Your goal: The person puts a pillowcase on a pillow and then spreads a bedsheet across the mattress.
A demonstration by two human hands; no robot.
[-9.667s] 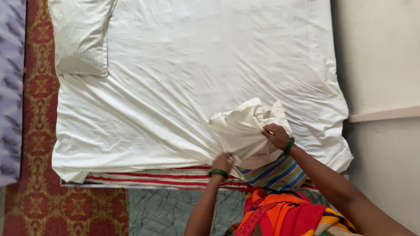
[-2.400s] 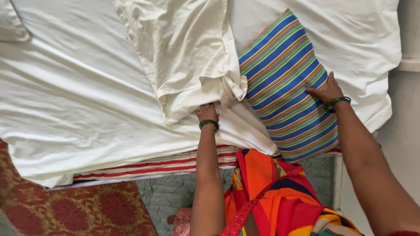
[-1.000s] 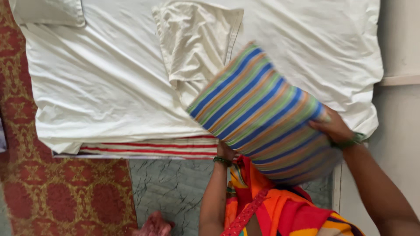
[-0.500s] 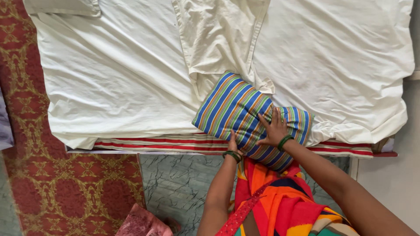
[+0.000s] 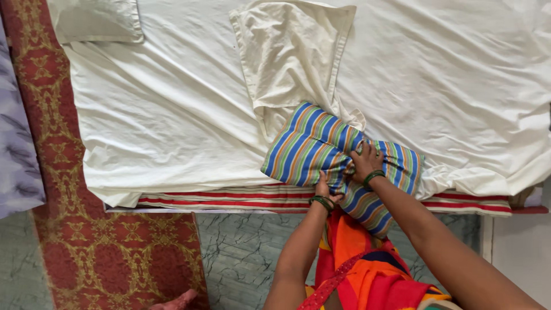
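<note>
The scene was bright and evenly lit with soft, diffuse light. The white bedsheet (image 5: 447, 86) showed gentle crease shadows without glare. Focus was sharp throughout, with no motion blur, and slight shadow darkened the floor (image 5: 241, 252) near the bed.

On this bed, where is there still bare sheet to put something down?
Bare white sheet lies between the cream pillowcase and the pillow at the far left corner. More lies right of the pillowcase. The near edge is crowded: both the left hand and right hand grip the striped pillow.
</note>
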